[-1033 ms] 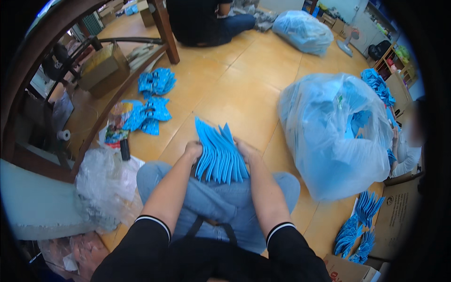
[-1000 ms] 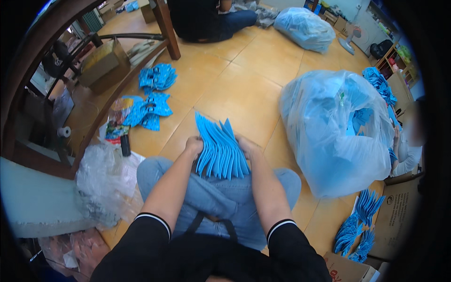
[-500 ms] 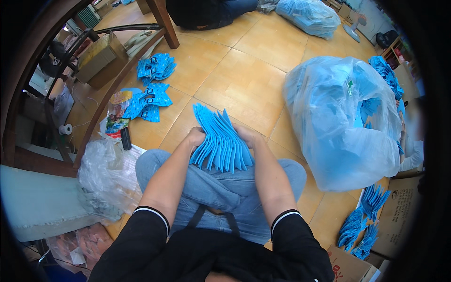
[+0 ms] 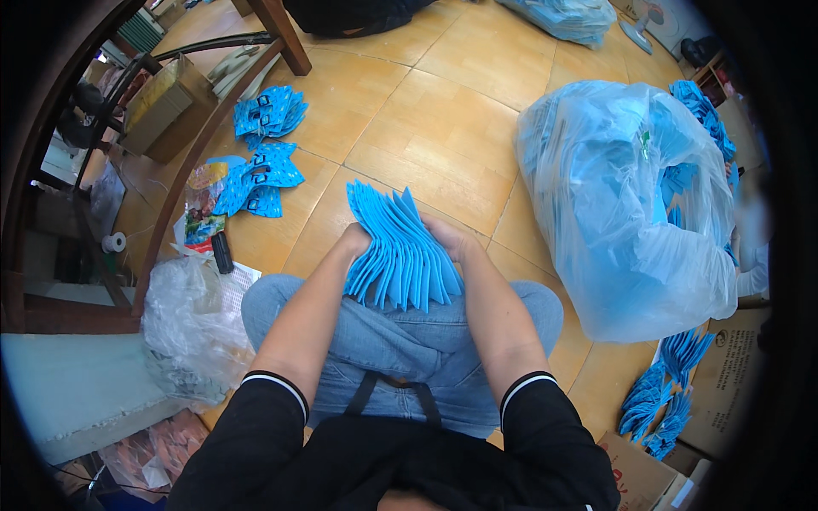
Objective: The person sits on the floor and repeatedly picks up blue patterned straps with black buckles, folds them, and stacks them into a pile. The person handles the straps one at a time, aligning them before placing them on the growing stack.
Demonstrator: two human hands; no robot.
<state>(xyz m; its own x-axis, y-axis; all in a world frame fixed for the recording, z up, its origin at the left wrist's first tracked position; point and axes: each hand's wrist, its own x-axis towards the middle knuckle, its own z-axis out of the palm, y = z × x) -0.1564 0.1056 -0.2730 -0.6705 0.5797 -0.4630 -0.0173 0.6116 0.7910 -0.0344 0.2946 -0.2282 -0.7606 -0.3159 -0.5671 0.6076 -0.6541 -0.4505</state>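
Over my crossed legs I hold a stack of blue fabric pieces (image 4: 400,255), fanned out in many thin layers. My left hand (image 4: 356,240) is closed on the stack's left side, and my right hand (image 4: 449,238) grips its right side. Most fingers of both hands are hidden behind the layers. The stack's lower edges rest close to my jeans (image 4: 383,341). What the blue pieces are for cannot be told from their shape.
Patterned blue bundles (image 4: 262,175) lie on the tiled floor at left, beside a black marker-like object (image 4: 222,253) and crumpled clear plastic (image 4: 192,311). A big clear bag of blue pieces (image 4: 605,230) stands at right. More fanned blue stacks (image 4: 654,400) lie near cardboard boxes (image 4: 728,379).
The view has shifted slightly, so the floor items sit a little differently in it. Both hands keep hold of the blue stack, which looks a touch more spread at its right side.
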